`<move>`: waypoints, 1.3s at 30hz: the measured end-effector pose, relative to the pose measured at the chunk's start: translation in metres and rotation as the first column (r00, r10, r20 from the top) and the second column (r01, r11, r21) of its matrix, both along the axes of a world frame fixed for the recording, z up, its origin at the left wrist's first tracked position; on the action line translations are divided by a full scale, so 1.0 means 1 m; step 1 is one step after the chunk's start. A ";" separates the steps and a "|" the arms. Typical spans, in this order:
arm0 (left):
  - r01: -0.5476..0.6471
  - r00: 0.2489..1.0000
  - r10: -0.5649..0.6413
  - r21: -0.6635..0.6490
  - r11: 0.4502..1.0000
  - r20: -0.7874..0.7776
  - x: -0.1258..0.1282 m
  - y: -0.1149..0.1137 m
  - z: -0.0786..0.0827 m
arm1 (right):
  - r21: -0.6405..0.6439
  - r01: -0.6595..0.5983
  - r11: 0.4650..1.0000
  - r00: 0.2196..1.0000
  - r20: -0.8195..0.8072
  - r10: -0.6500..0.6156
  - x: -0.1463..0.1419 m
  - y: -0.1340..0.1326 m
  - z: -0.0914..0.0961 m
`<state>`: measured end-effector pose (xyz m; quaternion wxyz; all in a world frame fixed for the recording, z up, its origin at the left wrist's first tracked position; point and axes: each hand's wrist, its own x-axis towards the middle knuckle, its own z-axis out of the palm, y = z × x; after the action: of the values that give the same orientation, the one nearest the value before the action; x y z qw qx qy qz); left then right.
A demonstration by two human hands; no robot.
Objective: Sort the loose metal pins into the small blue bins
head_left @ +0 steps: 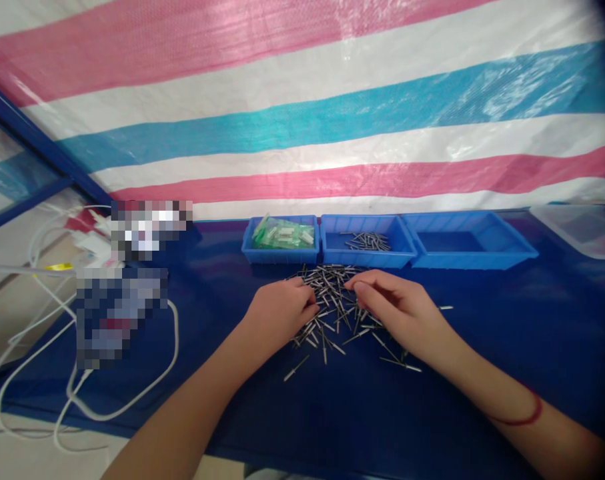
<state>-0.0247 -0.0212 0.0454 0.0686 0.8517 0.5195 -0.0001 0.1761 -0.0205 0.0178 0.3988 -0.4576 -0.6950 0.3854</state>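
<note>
A loose pile of blind rivets (329,287), thin metal pins with silvery sleeves, lies on the blue tabletop (302,427). My left hand (282,307) is at the pile's left side, its fingers curled in and closed; what they hold, if anything, is hidden. On the right side of the pile, my right hand (402,310) has thumb and forefinger pinched together over the rivets. Whatever is between those fingertips is too small to make out. A few single rivets lie scattered toward me and beyond my right hand.
Behind the pile stand three blue bins in a row: a left bin (282,257) with green plastic packets (282,233), a middle bin (342,257) with rivets, and a right bin (482,260). White cables (175,340) loop at left. A clear plastic container (577,230) stands far right.
</note>
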 end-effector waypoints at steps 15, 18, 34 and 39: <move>-0.024 0.826 0.064 -0.080 0.997 0.559 0.008 -0.003 0.003 | 0.210 -0.106 0.972 0.973 0.222 0.058 -0.006 -0.006 -0.006; 0.014 0.704 0.142 -0.213 0.977 0.696 0.013 -0.006 0.003 | 0.174 -0.153 0.973 0.976 0.180 0.122 -0.006 -0.005 -0.006; 0.042 0.520 0.266 -0.335 0.941 0.812 0.015 -0.008 -0.008 | -0.109 -0.046 0.993 0.970 -0.244 0.018 -0.002 -0.003 0.000; 0.088 0.451 0.301 -0.378 0.922 0.840 0.018 -0.006 -0.014 | -0.114 -0.042 0.993 0.961 -0.276 0.009 -0.003 -0.003 0.006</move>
<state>-0.0065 -0.0270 0.0310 0.4867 0.6616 0.4505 0.3500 0.1727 -0.0238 0.0233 0.4586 -0.4137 -0.6144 0.4909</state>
